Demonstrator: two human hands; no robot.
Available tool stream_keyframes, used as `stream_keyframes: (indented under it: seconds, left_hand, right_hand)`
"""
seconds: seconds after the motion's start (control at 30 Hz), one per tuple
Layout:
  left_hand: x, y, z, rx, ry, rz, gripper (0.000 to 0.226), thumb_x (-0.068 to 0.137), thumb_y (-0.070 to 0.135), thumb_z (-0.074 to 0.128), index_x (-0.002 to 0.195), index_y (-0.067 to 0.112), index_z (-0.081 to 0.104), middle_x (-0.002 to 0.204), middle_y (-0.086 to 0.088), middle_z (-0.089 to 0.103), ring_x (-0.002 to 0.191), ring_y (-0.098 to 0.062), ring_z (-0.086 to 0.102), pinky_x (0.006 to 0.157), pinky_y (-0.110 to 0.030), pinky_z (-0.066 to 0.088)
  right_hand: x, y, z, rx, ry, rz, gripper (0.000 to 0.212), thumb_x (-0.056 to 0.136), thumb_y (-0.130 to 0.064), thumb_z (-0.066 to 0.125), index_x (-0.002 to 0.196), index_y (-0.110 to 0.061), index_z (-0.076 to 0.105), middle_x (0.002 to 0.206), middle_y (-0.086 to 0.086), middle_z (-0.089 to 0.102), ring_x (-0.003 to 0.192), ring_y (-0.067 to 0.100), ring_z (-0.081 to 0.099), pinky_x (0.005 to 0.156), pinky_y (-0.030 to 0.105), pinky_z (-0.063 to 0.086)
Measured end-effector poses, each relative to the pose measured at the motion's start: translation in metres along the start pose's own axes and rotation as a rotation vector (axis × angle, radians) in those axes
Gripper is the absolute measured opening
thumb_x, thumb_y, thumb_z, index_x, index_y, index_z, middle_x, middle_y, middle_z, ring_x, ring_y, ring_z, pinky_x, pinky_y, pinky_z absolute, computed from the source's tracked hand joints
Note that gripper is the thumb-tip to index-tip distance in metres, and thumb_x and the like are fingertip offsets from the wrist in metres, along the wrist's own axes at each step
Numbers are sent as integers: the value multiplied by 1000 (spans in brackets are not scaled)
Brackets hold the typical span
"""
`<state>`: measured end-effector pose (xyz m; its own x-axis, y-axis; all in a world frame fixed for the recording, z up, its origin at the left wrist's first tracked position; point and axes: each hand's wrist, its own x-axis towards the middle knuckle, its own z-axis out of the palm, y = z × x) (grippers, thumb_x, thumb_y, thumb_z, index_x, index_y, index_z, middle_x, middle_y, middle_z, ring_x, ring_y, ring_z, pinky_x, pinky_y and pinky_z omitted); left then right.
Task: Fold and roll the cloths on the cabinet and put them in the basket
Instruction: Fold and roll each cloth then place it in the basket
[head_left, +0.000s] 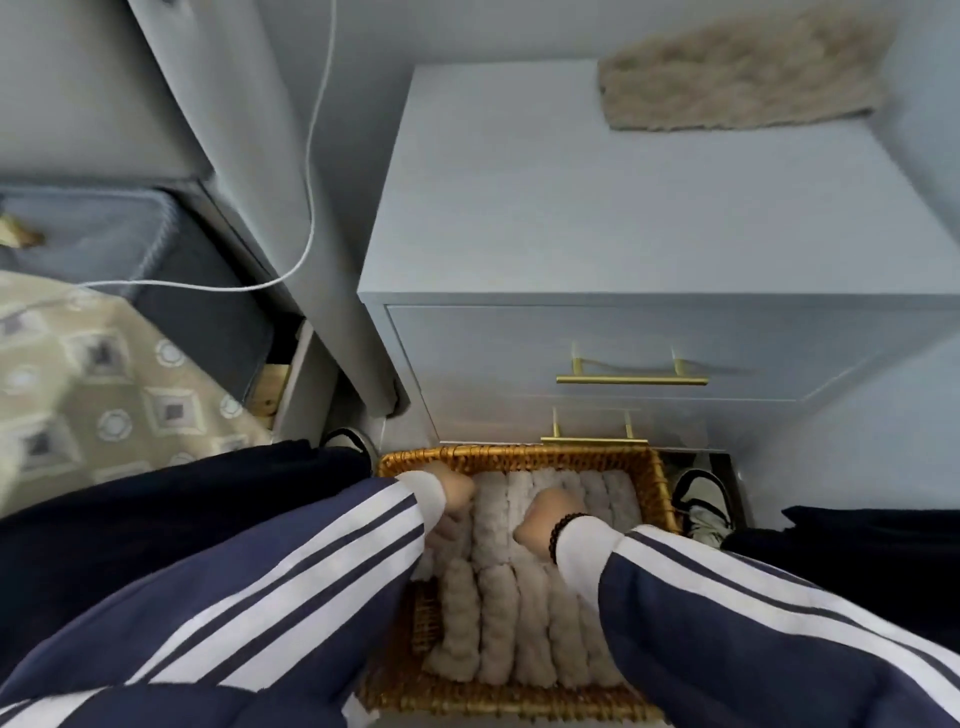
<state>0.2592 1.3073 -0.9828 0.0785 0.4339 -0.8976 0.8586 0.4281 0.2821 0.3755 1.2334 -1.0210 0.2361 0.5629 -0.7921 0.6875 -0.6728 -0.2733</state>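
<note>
Rolled beige cloths (498, 613), packed in two rows, are held in a wicker basket (519, 453) at 6 o'clock, on the floor against the cabinet front; one unrolled beige cloth (737, 73) is laid flat on the pale blue cabinet (571, 208) top at 1 o'clock. The left hand (453, 491) and right hand (545, 519), both knuckles-up with fingers curled down into the far row, are seen among the rolls; what is gripped cannot be told. A beaded bracelet (563, 527) is worn on the right wrist, and brass drawer handles (631, 379) are fitted above the basket.
</note>
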Motion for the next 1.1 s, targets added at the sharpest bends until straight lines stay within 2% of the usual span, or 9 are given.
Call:
stream_keyframes:
  seconds: [0.1,0.23,0.33,0.47,0.7,0.87,0.93,1.03,1.1]
  left_hand:
    - [-21,10,-10,-5,57,112,17,91,26,51,93,11,57,93,-9,64,83,-29,67,80,-42,57]
    - [-62,27,-21,118,76,282,19,90,24,53,99,8,61,94,-7,67,71,-21,65,61,-26,50]
    - [-91,41,-33,201,115,438,19,89,23,55,99,10,65,99,-9,70,83,-24,69,65,-31,54]
    - [-129,64,-47,-4,123,638,8,90,16,56,94,21,60,98,-3,71,88,-18,69,65,-26,52]
    - [-153,104,-65,-273,189,897,21,92,5,51,101,16,66,85,-2,74,78,-15,72,66,-23,52]
    - [-145,132,-70,-402,172,886,22,92,-1,48,100,8,67,84,-9,73,70,-17,70,60,-29,58]
    - [-142,144,-72,-417,159,885,22,92,-3,48,100,5,66,84,-11,72,69,-18,68,57,-28,56]
    - [-136,168,-75,-405,144,922,23,91,-4,48,99,5,67,83,-10,73,67,-17,69,59,-26,55]
    - [-131,185,-77,-390,129,938,23,91,-3,48,97,8,67,82,-7,74,67,-14,69,65,-28,55]
  right_hand:
    - [-20,1,-31,-127,59,-35,27,88,-26,55,68,-14,43,78,2,51,78,22,56,57,23,41]
    - [-66,-10,-73,-192,66,-151,23,90,-33,55,81,-11,52,69,0,47,72,21,51,55,23,38]
    - [-103,-16,-108,-132,118,-187,23,88,-30,55,70,-15,51,69,2,53,63,19,52,57,23,41]
    - [-148,-19,-154,-112,236,-260,39,89,-36,57,105,-2,67,101,13,69,94,27,64,86,36,50]
    - [-171,-11,-210,368,358,-467,18,89,-25,63,104,-16,64,95,2,70,84,14,70,80,32,57]
    - [-136,-9,-247,518,657,-532,9,84,-17,66,92,-21,68,91,-5,70,81,12,70,86,37,55]
    - [-115,-7,-262,506,751,-525,8,84,-17,67,88,-23,68,92,-8,69,84,9,67,86,32,54]
    - [-88,-6,-281,438,887,-467,11,86,-16,64,95,-22,66,101,-7,65,79,-2,56,70,7,40]
    - [-71,-8,-291,439,942,-426,17,88,-15,60,104,-20,64,109,-5,61,84,3,56,70,10,39]
